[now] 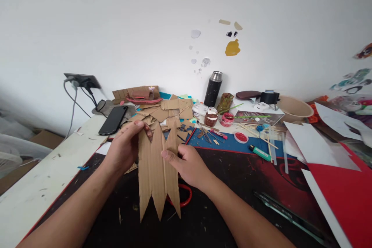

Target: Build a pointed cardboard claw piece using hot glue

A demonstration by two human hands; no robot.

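A brown cardboard piece (158, 166) with pointed, zigzag-cut ends at top and bottom is held up in front of me. My left hand (126, 143) grips its upper left edge, thumb across the top. On the right side, my right hand (188, 162) pinches it, the thumb lying on the front face and the other fingers behind. Red-handled scissors (186, 195) lie on the dark mat below, partly hidden by the cardboard.
Cardboard scraps (162, 112) pile up behind my hands, near a red model boat (144, 100). A black phone (113, 120) lies left. Paint jars (210, 118), a black flask (213, 89) and a green glue tube (260, 152) stand or lie right. A cutter (287, 217) lies front right.
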